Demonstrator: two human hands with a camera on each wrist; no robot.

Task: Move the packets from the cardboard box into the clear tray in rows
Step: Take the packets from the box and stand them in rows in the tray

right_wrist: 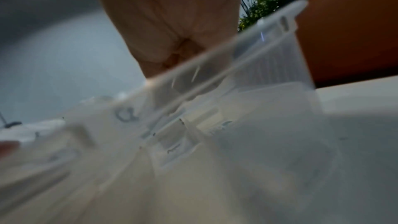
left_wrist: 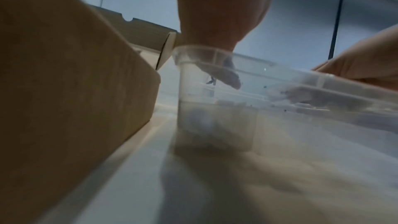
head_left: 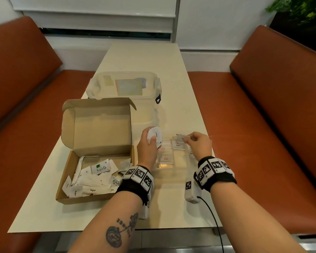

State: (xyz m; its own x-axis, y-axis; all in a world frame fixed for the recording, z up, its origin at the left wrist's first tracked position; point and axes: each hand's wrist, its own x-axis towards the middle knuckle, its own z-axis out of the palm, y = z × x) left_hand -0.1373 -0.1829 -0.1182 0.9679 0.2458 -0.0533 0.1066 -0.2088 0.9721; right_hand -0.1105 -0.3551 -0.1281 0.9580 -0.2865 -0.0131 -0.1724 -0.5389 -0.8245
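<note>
An open cardboard box at the table's left holds several white packets marked Stevia, Sugar and Pepper. To its right stands the clear tray, with packets lying in its compartments. My left hand hovers over the tray's left end and grips a small stack of white packets. My right hand pinches a single white packet above the tray's far right part. In the left wrist view the tray's wall stands beside the cardboard box. The right wrist view is blurred, showing the tray's rim.
A large clear lidded tub stands behind the box and tray. A small white tagged device with a black cable lies near the table's front right. Orange bench seats flank the cream table.
</note>
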